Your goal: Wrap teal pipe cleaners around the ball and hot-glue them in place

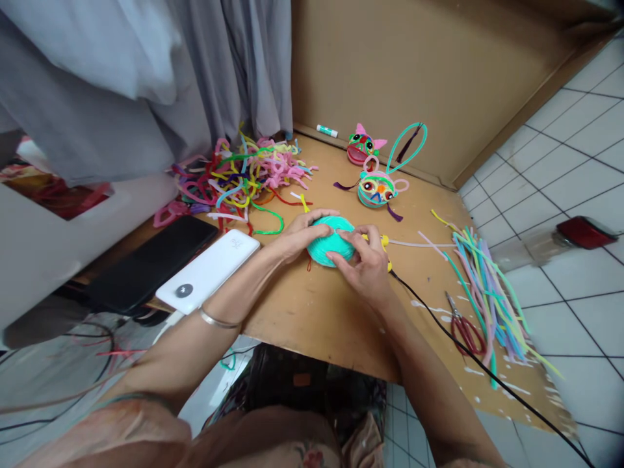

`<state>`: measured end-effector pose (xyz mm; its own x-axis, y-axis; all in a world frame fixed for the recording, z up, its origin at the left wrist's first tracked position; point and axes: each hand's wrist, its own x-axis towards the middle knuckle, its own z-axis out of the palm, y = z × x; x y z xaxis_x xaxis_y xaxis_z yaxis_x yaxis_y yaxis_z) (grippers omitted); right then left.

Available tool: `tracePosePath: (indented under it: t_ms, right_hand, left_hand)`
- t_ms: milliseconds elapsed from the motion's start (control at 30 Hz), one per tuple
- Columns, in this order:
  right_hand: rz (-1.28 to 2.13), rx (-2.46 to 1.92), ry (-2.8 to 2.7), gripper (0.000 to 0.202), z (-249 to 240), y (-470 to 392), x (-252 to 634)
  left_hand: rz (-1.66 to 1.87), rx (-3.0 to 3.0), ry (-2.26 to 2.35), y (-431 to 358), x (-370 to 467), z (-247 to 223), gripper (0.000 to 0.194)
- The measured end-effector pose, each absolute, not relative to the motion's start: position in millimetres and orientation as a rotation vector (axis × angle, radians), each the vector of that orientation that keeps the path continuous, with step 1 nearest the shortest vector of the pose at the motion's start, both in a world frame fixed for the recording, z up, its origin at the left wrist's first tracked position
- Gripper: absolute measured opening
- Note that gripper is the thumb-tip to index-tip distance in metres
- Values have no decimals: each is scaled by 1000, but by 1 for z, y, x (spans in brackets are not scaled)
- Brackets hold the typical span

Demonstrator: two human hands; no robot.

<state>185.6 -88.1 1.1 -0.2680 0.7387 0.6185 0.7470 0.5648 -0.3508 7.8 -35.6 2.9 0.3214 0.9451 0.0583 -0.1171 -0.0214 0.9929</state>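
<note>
A round turquoise ball with fine ridges, like coiled pipe cleaner [322, 252], is held over the cardboard-coloured table top. My left hand [303, 235] cups it from the left, thumb lying across its upper face. From the right, my right hand [366, 263] pinches at its surface with fingers and thumb bent. The two hands' fingertips nearly meet on top of the ball. Just behind my right hand a yellow hot glue gun [385, 240] partly shows, with a clear glue stick [419, 244] sticking out to the right.
A tangle of coloured pipe cleaners [253, 175] lies at back left. Two finished animal heads [377, 190] and a glue stick tube [327, 130] stand behind. Right are red-handled scissors [465, 331], straight pipe cleaners [492, 299] and a black cord [439, 312]; left, a white power bank [209, 270] and black phone [151, 260].
</note>
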Motion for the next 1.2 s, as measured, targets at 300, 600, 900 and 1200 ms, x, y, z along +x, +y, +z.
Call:
tracePosePath:
  t_ms: [300,600,900,1200]
  right_hand:
    - [92,-1230,-1968,37,2,-88,184]
    - [402,-1135,-1761,39,-5,-85,180]
    - [63,-1514,-1384,46,8,-64,227]
    - [-86,-2456,-1745,73,-1,-58,229]
  left_hand:
    - [978,1316,828,-37,4,5,81]
    - [975,1302,958,-34,6,2,88]
    - [870,1520,1033,-34,4,1,77]
    - [914,1544,1151,-39,3,10,97]
